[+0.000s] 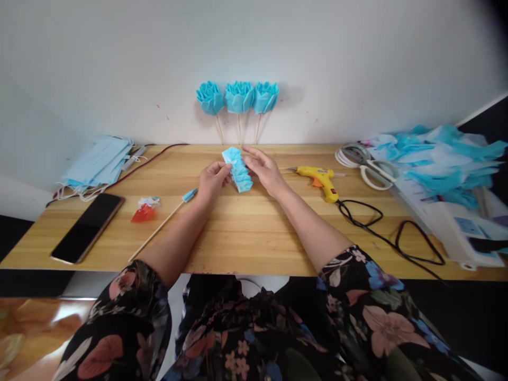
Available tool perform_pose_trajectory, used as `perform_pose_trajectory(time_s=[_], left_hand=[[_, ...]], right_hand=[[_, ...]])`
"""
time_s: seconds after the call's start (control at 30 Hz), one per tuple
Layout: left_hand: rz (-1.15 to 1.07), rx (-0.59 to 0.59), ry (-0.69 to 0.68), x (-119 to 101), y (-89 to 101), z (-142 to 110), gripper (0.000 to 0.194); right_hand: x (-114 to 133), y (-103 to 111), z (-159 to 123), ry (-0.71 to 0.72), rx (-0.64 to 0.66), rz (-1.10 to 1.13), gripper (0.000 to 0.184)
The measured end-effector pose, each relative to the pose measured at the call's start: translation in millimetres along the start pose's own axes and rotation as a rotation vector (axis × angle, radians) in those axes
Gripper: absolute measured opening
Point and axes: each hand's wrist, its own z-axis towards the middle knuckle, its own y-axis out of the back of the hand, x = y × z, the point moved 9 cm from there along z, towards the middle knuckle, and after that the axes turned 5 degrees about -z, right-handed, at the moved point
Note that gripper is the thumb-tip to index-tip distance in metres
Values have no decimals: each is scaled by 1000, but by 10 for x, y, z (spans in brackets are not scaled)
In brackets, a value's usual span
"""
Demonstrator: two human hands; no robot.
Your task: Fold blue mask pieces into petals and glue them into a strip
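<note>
A folded strip of blue mask fabric (240, 172) is held upright above the table, its surface creased into petal-like folds. My left hand (215, 179) pinches its left edge between thumb and fingers. At the strip's right side is my right hand (265, 170), fingers spread and slightly curved, the thumb close to the edge. Whether that thumb touches the fabric I cannot tell. Beside my left forearm lies a thin wooden stick (161, 226) with a small blue wrapped tip (190, 194). Three blue fabric flowers (239, 97) on sticks lean against the wall behind.
A yellow glue gun (320, 179) with a black cord (369, 227) lies at right, near white-handled scissors (379, 174) and a tape roll (352, 155). Blue fabric pieces (440, 159) heap at far right. Face masks (99, 161), a phone (88, 227) and a red-and-clear wrapper (144, 210) are left.
</note>
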Motion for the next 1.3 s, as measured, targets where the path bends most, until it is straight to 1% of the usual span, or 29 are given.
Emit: perform_pose_trajectory(time_s=[0.1,0.23,0.3,0.4,0.47,0.53,0.63,0.77,0.83,0.93,1.03,1.13,1.23,1.3], left_hand=[[-30,11,0,32,2,9,36],[-79,47,46,139,-36,20,46],[-47,46,55,178,-35,29,42],[14,35,36,169,-22,35,32],[27,13,32,137,-7,26,27],[34,5,34,98,-10,6,25],[36,34,45,56,-51,-27,23],[0,91,52,57,-99,-39,25],[-20,87,46,65,-82,-25,28],[-49,43,34,77,-14,5,31],[-71,13,25,89,36,25,33],[-106,31,27,121,26,37,37],[-158,66,37,176,-14,50,44],[-159,90,39,209,-41,59,43]], right_hand=[[13,-5,1,19,5,-9,60],[-12,46,12,20,-43,-25,56],[-16,60,11,20,-55,-35,55],[-11,55,0,14,-54,-23,53],[-20,18,-4,-3,-25,-9,55],[-29,-45,-3,-8,30,-1,60],[-21,-113,6,23,89,-16,66],[22,-124,5,59,110,1,65],[40,-99,-4,45,99,2,62],[52,-29,-16,5,44,-16,56],[48,-28,-19,-8,47,-3,60],[30,-52,-8,8,66,2,65],[9,-12,8,20,23,-13,63],[8,17,10,21,-2,-28,61]])
